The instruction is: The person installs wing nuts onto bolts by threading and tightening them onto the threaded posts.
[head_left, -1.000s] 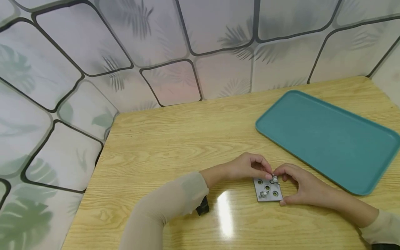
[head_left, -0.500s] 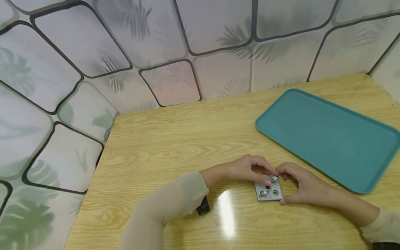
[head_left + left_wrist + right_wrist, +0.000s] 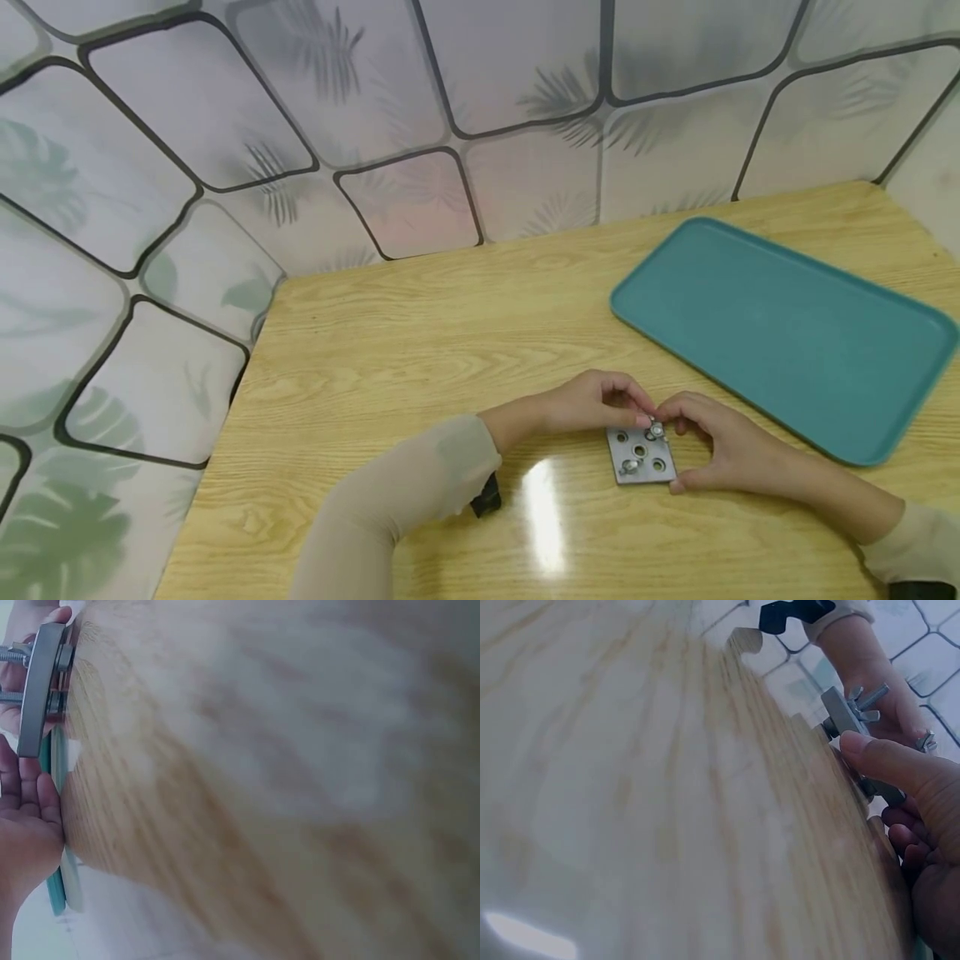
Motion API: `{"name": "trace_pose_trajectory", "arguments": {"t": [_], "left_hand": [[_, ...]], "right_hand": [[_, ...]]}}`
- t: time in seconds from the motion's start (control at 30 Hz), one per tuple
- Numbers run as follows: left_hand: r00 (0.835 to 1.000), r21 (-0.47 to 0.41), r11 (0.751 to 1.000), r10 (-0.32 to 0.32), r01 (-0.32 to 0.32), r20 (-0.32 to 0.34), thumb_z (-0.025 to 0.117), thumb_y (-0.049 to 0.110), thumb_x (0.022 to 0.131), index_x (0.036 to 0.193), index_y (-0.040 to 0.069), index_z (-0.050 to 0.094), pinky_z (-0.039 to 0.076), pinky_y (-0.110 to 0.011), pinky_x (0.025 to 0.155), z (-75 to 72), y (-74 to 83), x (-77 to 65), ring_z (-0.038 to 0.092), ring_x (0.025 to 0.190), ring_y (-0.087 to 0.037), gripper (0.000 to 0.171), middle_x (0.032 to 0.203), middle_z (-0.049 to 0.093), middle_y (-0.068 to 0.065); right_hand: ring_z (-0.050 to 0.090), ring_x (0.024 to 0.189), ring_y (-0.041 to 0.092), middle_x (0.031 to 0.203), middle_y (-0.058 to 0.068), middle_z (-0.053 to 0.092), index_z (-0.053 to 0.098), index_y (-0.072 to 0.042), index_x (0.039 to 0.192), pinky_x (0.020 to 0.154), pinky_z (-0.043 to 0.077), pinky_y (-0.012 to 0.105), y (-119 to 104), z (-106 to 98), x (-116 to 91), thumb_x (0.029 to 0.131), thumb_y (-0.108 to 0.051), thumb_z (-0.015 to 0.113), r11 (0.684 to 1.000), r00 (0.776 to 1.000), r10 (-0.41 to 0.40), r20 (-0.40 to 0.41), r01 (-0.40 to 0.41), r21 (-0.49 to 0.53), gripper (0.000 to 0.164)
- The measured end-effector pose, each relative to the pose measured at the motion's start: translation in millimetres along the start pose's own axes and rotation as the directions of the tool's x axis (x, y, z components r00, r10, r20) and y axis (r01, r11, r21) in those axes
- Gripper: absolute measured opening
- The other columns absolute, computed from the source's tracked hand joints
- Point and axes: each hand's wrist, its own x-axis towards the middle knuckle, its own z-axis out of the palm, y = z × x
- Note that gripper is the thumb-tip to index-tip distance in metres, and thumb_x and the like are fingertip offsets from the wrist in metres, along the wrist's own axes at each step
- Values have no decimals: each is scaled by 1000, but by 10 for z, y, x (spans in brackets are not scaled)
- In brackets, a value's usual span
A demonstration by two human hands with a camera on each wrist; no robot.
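A grey square metal plate [image 3: 627, 457] with several holes lies toward the front right of the wooden table. Two bolts with wing nuts stand up through it, one wing nut [image 3: 630, 467] at the near left corner and another wing nut [image 3: 657, 430] at the far right corner. My left hand [image 3: 596, 402] pinches the far right one between thumb and fingers. My right hand [image 3: 723, 446] grips the plate's right side, its thumb at the near corner. Side-on in the left wrist view, the plate [image 3: 41, 690] shows bolt heads underneath. The right thumb [image 3: 862, 748] presses the plate's edge.
A teal tray [image 3: 787, 333] lies on the table behind and right of my right hand. A patterned wall covering [image 3: 532, 183] runs along the back and left. A black strap piece [image 3: 487, 496] hangs below my left sleeve.
My left thumb and fingers turn about the far right wing nut; the thumb went toward me, then back away. My right hand stays at the plate, which has hardly moved.
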Motion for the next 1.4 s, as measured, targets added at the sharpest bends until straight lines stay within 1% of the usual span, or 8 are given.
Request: {"name": "trace_pose_trajectory", "arguments": {"t": [0.2, 0.4, 0.5, 0.6, 0.7, 0.87, 1.13, 1.4], "left_hand": [[998, -38, 999, -40, 38, -56, 67, 11, 89, 97, 4, 62, 44, -12, 71, 13, -4, 0, 53, 77, 1, 12, 86, 61, 4], [1000, -43, 999, 2, -2, 6, 64, 10, 91, 106, 2, 65, 46, -14, 79, -13, -7, -2, 56, 85, 0, 17, 98, 66, 1], [998, -15, 999, 39, -39, 43, 63, 9, 91, 112, 2, 66, 46, -15, 84, -34, -11, 2, 56, 91, 0, 22, 106, 65, 0], [996, 26, 998, 53, -55, 72, 64, 9, 91, 117, 3, 65, 45, -15, 85, -50, -12, 5, 54, 92, 2, 27, 107, 62, 2], [996, 26, 999, 46, -48, 81, 66, 8, 89, 119, 3, 62, 45, -15, 85, -51, -13, 5, 53, 90, 2, 31, 103, 60, 3], [997, -28, 999, 42, -40, 69, 68, 4, 86, 111, 1, 59, 45, -16, 88, -41, -22, 1, 54, 92, 0, 27, 104, 62, -4], [987, 113, 988, 91, -106, 130, 72, 10, 84, 115, 8, 64, 41, -15, 93, -49, -9, -5, 52, 96, 0, 32, 108, 60, 2], [990, 127, 989, 60, -77, 131, 69, 13, 87, 115, 9, 65, 41, -13, 90, -41, -15, 1, 50, 93, 1, 29, 103, 59, 5]], "right_hand": [[47, 86, 4, 104, -9, 55, 56, -12, 111, 74, 39, 15, -4, -4, 0, 58, -24, 91, 1000, 1000, 19, 6, -19, -7, 65], [46, 86, 5, 104, -9, 55, 56, -13, 112, 74, 39, 15, -22, -11, 3, 58, -24, 91, 1000, 1000, 16, 1, -16, -9, 65], [46, 86, 5, 103, -9, 54, 56, -13, 112, 73, 39, 16, -33, -18, 4, 58, -24, 91, 1000, 1000, 27, 0, -27, -1, 65], [45, 85, 5, 101, -9, 54, 56, -14, 111, 73, 38, 16, -38, -24, 8, 58, -24, 91, 1000, 1000, 30, 1, -30, 0, 64], [46, 86, 5, 103, -10, 54, 56, -13, 111, 74, 39, 16, -35, -22, 11, 58, -23, 91, 1000, 1000, 20, 2, -20, -7, 64], [47, 86, 5, 105, -9, 55, 56, -12, 111, 75, 39, 15, -23, -15, 13, 57, -23, 91, 1000, 1000, 6, -1, -6, -2, 65], [46, 86, 4, 102, -11, 54, 56, -16, 110, 74, 38, 15, -35, -23, 3, 59, -24, 91, 999, 1000, 19, 8, -19, -32, 62], [46, 86, 4, 102, -10, 55, 57, -15, 110, 75, 39, 15, -25, -17, 10, 58, -23, 91, 1000, 1000, 10, 3, -9, -14, 63]]}}
